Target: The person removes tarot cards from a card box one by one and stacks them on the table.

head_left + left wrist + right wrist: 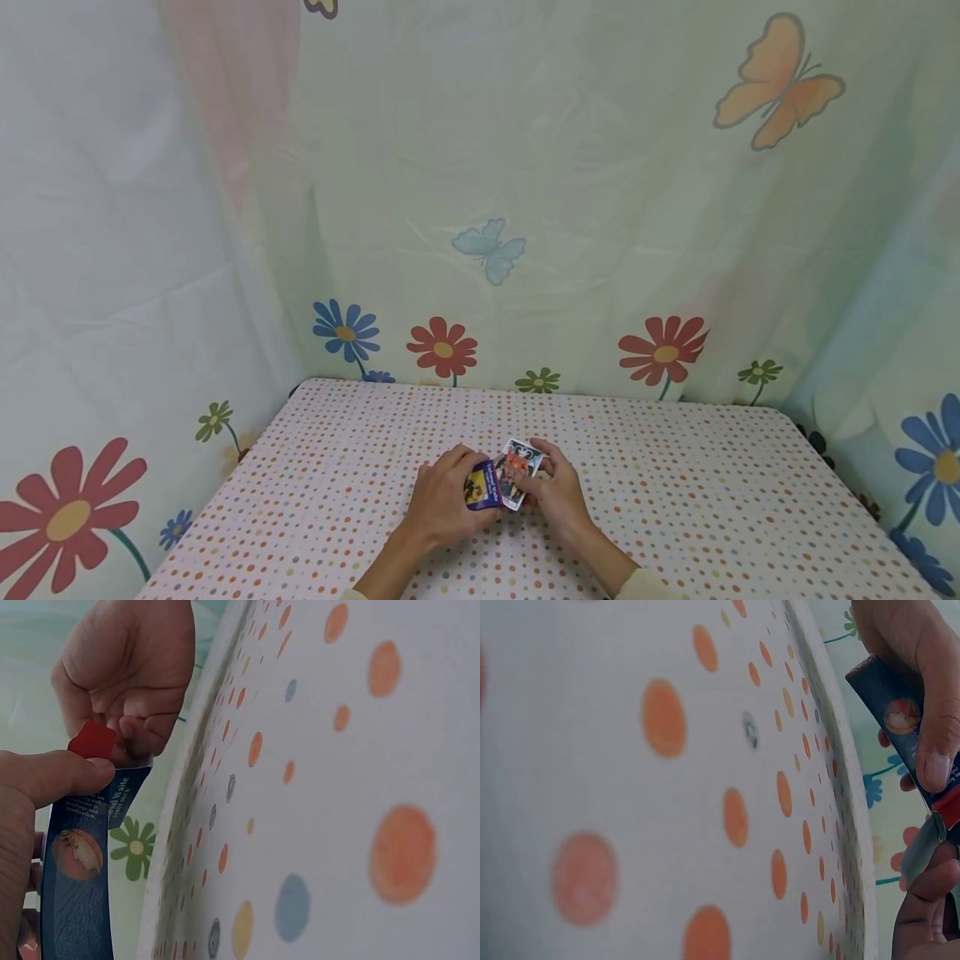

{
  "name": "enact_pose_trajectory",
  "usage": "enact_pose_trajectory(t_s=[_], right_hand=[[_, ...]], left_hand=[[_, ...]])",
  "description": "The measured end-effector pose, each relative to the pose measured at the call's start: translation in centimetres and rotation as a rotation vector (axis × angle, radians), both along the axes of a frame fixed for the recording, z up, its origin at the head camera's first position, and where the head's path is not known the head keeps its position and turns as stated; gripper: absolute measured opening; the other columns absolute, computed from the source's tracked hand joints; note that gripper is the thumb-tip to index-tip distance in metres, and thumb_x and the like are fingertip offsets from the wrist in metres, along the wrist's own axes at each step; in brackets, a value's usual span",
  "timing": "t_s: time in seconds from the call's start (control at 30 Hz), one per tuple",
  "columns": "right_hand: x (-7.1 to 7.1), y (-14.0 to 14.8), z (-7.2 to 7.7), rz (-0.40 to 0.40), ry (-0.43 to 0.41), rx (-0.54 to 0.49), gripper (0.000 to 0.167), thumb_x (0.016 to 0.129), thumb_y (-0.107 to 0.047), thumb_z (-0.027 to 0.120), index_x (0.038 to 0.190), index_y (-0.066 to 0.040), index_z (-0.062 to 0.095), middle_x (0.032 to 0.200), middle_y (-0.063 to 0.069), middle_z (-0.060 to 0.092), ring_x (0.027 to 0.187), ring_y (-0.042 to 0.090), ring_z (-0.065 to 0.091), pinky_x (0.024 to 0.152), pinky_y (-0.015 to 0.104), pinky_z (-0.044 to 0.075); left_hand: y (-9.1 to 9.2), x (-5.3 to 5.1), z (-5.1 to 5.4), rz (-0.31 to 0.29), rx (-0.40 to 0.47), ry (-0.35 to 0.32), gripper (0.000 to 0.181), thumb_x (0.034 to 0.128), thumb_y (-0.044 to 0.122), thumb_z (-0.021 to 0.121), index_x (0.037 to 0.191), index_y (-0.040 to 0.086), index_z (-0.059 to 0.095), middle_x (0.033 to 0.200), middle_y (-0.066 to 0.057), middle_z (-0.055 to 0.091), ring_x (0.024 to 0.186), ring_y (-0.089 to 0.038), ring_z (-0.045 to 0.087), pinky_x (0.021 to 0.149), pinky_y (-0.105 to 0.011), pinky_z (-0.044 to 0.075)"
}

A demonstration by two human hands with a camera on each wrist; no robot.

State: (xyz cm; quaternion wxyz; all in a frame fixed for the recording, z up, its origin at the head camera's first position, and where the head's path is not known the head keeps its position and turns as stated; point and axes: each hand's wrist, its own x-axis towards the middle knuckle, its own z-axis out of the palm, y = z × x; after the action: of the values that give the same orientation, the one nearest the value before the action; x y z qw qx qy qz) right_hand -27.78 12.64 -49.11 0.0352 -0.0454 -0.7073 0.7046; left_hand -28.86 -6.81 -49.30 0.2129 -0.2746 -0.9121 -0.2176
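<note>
My left hand (444, 493) grips a dark blue and purple card box (482, 486), printed with a yellow picture and lettering. In the left wrist view, the thumb of that hand lies across the box (79, 900) beside a red flap (91, 739) at its end. Just right of the box, my right hand (561, 493) pinches a white-edged picture card (516, 468), its thumb over the face. The card's left edge meets the box's end. I cannot tell whether more cards lie under it. Both hands are above the table.
A dotted cloth covers the table (315, 517). Behind the table hangs a pale curtain (585, 250) with printed flowers and butterflies, and similar cloth closes in the left and right sides.
</note>
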Motion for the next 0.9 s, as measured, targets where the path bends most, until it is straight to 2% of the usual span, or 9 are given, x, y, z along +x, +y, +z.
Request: enact_pose_trajectory(t_s=[0.17,0.33,0.57,0.9], right_hand=[[0.00,-0.03,0.03,0.007,-0.008,-0.015,0.082,0.083,0.006,0.068,0.155,-0.004,0.030,0.119,0.022,0.063,0.062,0.018,0.060,0.052,0.030,0.049],[-0.11,0.03,-0.03,-0.004,-0.002,-0.041,0.081,0.084,0.007,0.070,0.154,-0.004,0.031,0.108,0.019,0.065,0.061,0.018,0.060,0.050,0.029,0.048],[-0.20,0.14,-0.12,-0.011,-0.002,-0.022,0.077,0.087,0.004,0.071,0.154,-0.004,0.033,0.098,0.015,0.064,0.060,0.017,0.058,0.049,0.029,0.046],[-0.09,0.32,-0.21,-0.022,0.009,0.003,0.073,0.088,0.006,0.066,0.154,-0.005,0.036,0.096,0.014,0.063,0.063,0.018,0.056,0.049,0.030,0.046]], left_hand=[[-0.02,0.04,-0.13,0.006,0.001,0.000,0.068,0.0674,0.054,0.087,0.123,0.022,0.067,0.115,0.006,0.063,0.090,-0.007,0.057,0.070,-0.031,0.040],[0.02,0.03,0.00,0.013,0.001,-0.015,0.067,0.0687,0.055,0.086,0.124,0.022,0.067,0.115,0.006,0.063,0.090,-0.008,0.057,0.070,-0.032,0.040],[0.03,0.00,0.13,0.012,0.001,-0.016,0.067,0.0691,0.056,0.086,0.124,0.022,0.067,0.115,0.006,0.063,0.090,-0.007,0.057,0.071,-0.033,0.041],[0.05,0.00,0.05,0.010,0.010,-0.022,0.066,0.0686,0.054,0.086,0.123,0.023,0.067,0.113,0.008,0.061,0.088,-0.007,0.055,0.069,-0.032,0.039]])
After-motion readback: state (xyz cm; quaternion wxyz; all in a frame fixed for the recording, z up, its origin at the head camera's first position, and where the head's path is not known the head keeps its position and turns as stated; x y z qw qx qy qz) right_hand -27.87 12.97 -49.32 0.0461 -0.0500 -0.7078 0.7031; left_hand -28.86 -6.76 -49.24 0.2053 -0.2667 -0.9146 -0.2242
